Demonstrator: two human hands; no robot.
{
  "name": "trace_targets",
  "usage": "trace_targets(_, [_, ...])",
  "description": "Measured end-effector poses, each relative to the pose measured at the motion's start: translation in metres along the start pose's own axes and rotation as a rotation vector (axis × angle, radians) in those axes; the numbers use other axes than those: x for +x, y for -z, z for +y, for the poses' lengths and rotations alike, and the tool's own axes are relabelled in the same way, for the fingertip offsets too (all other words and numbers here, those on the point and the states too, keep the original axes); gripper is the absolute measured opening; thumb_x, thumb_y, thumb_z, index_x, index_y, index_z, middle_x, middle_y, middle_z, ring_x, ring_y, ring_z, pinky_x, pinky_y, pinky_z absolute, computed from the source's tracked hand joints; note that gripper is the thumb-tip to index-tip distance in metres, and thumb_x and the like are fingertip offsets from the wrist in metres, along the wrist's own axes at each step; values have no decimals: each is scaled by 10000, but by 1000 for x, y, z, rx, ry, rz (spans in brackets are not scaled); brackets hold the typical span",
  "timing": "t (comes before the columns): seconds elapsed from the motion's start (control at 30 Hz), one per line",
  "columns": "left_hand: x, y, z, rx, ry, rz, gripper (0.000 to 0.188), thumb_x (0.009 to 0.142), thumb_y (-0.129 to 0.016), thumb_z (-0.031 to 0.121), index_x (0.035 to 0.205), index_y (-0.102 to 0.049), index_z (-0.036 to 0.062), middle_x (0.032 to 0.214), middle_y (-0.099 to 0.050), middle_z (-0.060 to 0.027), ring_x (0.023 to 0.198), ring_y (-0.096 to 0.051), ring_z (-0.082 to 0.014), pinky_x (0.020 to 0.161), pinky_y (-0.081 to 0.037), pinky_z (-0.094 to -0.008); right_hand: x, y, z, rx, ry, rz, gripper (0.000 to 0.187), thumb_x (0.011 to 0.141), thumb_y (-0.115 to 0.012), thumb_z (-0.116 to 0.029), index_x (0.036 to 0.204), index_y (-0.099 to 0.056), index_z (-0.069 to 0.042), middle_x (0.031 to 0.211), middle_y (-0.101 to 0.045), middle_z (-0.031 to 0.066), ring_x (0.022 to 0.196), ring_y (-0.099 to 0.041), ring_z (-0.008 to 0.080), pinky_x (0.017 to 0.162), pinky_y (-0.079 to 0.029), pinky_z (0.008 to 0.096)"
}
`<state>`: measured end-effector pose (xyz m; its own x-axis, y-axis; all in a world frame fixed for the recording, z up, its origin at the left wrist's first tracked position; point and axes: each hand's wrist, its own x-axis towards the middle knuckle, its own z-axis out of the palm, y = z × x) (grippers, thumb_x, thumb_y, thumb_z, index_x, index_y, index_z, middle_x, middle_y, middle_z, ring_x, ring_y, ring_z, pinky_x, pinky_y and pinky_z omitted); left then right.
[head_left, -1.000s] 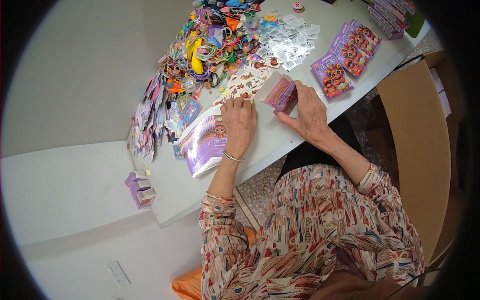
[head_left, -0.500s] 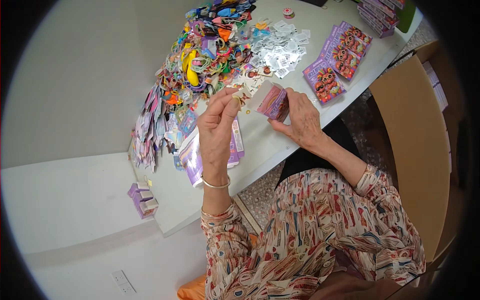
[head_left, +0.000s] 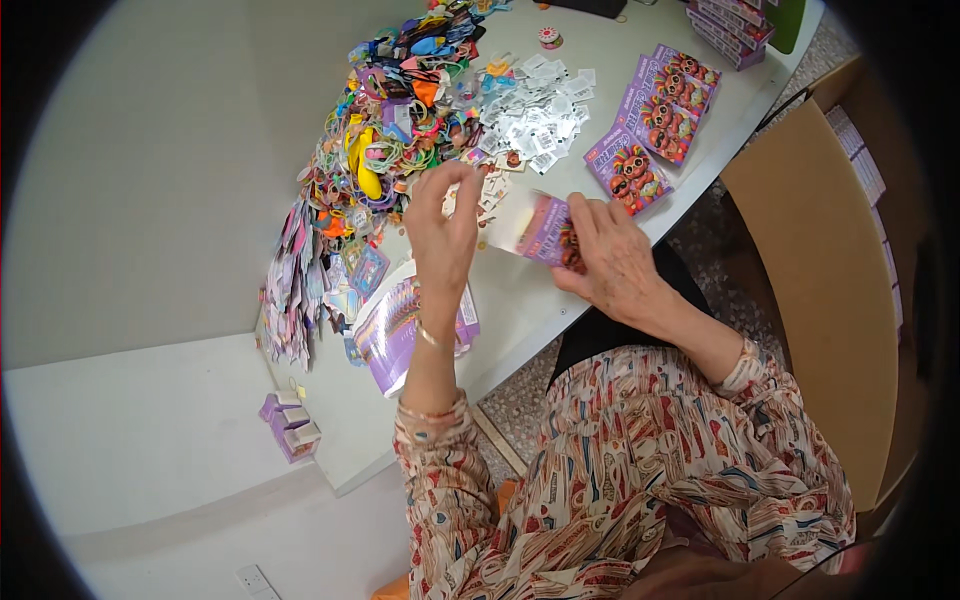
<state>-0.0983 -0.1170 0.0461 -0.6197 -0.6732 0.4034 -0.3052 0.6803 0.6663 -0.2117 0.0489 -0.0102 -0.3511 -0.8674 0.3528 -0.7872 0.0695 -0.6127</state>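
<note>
My right hand (head_left: pixel 612 248) grips a small purple cardboard box (head_left: pixel 549 232) with colourful cartoon figures. The box is tilted over the table, and its white open end faces left. My left hand (head_left: pixel 441 228) is raised to the left of that end, thumb and forefinger bent and apart, with nothing visible between them. Small printed picture cards (head_left: pixel 492 192) lie just beyond it. Beneath my left wrist are purple-and-white printed sheets (head_left: pixel 385 340).
A heap of mixed small toys and bands (head_left: pixel 400 130) covers the far left of the table. Beside it lie white printed slips (head_left: pixel 540 115). Finished-looking purple boxes (head_left: pixel 630 172) line the right. A large carton (head_left: pixel 810 270) stands at the right edge.
My left hand has opened from its pinch on a pale piece at the box's opening and drawn away from it. The box has tilted in my right hand.
</note>
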Motion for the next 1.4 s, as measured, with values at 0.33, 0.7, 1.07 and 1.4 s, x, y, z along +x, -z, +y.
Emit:
trace_targets(0.33, [38, -95, -55, 477, -136, -51, 311, 683, -748, 276, 894, -672, 60, 991, -551, -127, 977, -479, -325, 859, -373, -448, -21, 46, 10, -100, -39, -86, 776, 658, -754, -230, 1262, -385, 89, 1086, -511, 198, 970, -507, 351, 857, -448, 416])
trace_targets(0.7, [57, -65, -84, 77, 117, -43, 177, 746, -763, 175, 838, -678, 51, 790, -629, -9, 756, -549, -100, 799, -403, -260, -11, 44, 8, -114, -3, -59, 803, 662, -755, -274, 1265, -384, 105, 1067, -518, 213, 957, -516, 351, 849, -456, 415])
trace_targets(1.07, [30, 12, -19, -735, 521, -46, 94, 830, -722, 120, 853, -659, 55, 789, -640, 28, 723, -545, -35, 677, -416, -187, 27, 26, 1, -167, 38, -40, 713, 642, -780, -284, 1151, -439, 81, 920, -538, 183, 872, -527, 323, 763, -452, 411])
trace_targets(1.4, [10, 11, -8, -70, 206, -179, 193, 847, -695, 101, 1008, -677, -3, 838, -687, -36, 739, -623, -79, 671, -488, -220, 44, 10, -4, -218, 38, -51, 662, 625, -808, -288, 1078, -459, 46, 900, -560, 169, 858, -565, 319, 754, -483, 386])
